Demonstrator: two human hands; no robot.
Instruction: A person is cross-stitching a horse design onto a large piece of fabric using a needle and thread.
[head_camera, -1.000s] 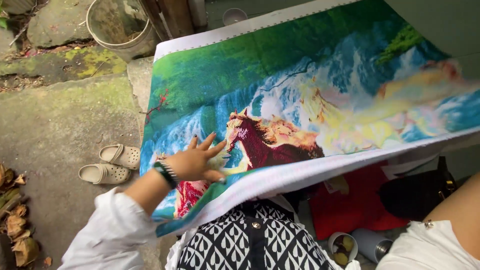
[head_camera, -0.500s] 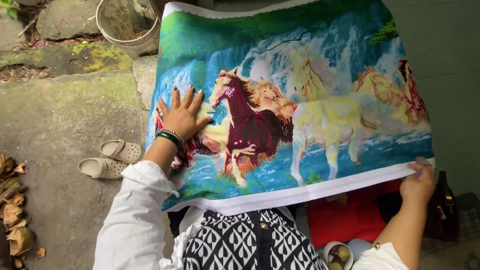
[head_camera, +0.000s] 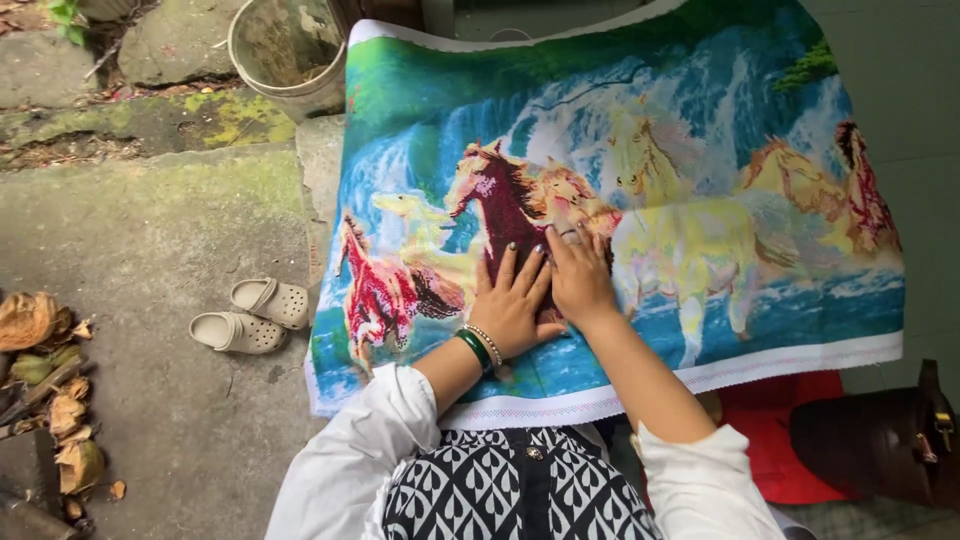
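Two hands are flat on a big embroidered cloth (head_camera: 620, 200) in the head view, side by side and touching at the thumbs. The left hand (head_camera: 515, 305) spreads its fingers over the dark maroon horse at the centre, palm down, gripping nothing. It wears a green bangle and a beaded bracelet (head_camera: 478, 345) at the wrist, and a white sleeve (head_camera: 345, 465) is bunched up on the forearm. The right hand (head_camera: 580, 275) presses down just beside it, fingers splayed toward the pale yellow horse, also open and holding nothing; there is a ring on one finger.

The cloth lies spread across the person's lap, its white border running along the near edge just above a black-and-white patterned garment (head_camera: 510, 495). The picture on it shows galloping horses in red, maroon, yellow and tan, with a waterfall behind them and green trees along the top. The far edge reaches up near a worn bucket (head_camera: 285, 55) that stands on the stone ground.

Off to the left, well apart from the cloth, a pair of pale clogs (head_camera: 255, 315) sits on the concrete floor, and dry leaves (head_camera: 45, 370) pile up at the frame's edge. On the right, below the cloth's corner, a red bag (head_camera: 790, 430) shows next to a dark brown leather bag (head_camera: 880, 440).
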